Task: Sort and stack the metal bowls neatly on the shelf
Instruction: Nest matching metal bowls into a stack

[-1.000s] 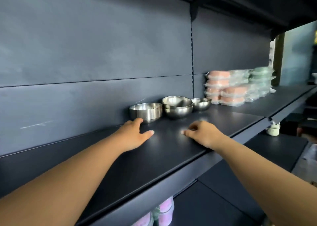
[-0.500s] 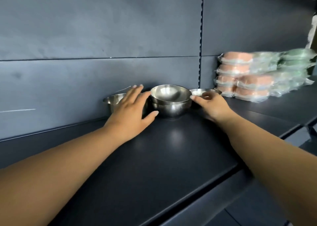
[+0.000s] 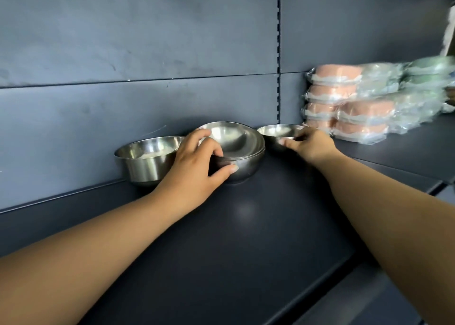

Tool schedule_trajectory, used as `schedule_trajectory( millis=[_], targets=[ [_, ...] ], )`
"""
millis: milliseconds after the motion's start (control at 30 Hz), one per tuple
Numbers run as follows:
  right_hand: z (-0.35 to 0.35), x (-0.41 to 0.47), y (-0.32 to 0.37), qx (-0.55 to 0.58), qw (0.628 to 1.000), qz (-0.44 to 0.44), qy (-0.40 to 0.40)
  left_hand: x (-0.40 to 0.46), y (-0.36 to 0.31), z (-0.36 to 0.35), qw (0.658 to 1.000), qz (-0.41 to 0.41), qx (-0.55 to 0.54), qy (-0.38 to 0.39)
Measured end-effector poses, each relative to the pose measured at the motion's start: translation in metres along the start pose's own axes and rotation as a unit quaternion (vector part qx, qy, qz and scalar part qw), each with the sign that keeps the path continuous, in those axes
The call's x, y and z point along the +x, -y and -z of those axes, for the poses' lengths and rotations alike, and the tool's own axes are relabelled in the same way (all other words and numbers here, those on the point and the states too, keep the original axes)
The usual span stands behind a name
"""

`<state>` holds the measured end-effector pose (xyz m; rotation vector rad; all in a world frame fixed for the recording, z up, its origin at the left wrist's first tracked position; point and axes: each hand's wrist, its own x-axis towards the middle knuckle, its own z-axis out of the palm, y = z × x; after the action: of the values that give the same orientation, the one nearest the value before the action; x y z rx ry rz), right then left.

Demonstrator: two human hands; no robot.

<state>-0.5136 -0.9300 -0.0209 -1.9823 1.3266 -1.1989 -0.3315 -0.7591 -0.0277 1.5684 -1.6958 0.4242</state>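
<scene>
Metal bowls stand in a row against the back panel of the dark shelf [image 3: 246, 226]. In the middle is a stack of nested round bowls [image 3: 236, 147]; my left hand [image 3: 197, 167] wraps its left side, fingers over the rim and thumb under the belly. A straight-sided bowl [image 3: 145, 157] stands to the left, partly hidden by that hand. To the right sits a small shallow bowl [image 3: 278, 132]; my right hand [image 3: 310, 144] grips its right rim and side.
Stacks of plastic-wrapped pink and green containers [image 3: 357, 107] fill the shelf to the right of the bowls. The back panel has a slotted upright [image 3: 279, 53] behind the bowls. The shelf's front edge runs along the lower right.
Both hands moved forward from the shelf surface onto the bowls. My left hand went from beside the left bowl to gripping the middle stack; my right closed on the small bowl.
</scene>
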Motion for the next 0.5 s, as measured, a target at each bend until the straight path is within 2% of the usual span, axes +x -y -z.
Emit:
schedule_trajectory(
  millis=[133, 233, 333, 400, 500],
  targets=[
    [0.006, -0.001, 0.008, 0.130, 0.990, 0.000, -0.054, -0.004, -0.001, 0.005, 0.996, 0.029, -0.075, -0.024],
    [0.015, -0.013, 0.023, 0.289, 0.952, 0.038, -0.099, -0.006, -0.002, 0.006, 0.993, 0.044, -0.098, -0.050],
    [0.020, -0.030, 0.039, 0.381, 0.920, 0.078, -0.034, -0.007, -0.007, 0.007, 0.990, 0.039, -0.123, -0.051],
    [0.016, -0.041, 0.047, 0.384, 0.918, 0.093, 0.027, -0.009, -0.006, 0.005, 0.983, 0.053, -0.165, -0.053],
    [0.011, -0.051, 0.056, 0.377, 0.918, 0.097, 0.076, -0.009, -0.003, 0.004, 0.959, 0.116, -0.255, -0.049]
  ],
)
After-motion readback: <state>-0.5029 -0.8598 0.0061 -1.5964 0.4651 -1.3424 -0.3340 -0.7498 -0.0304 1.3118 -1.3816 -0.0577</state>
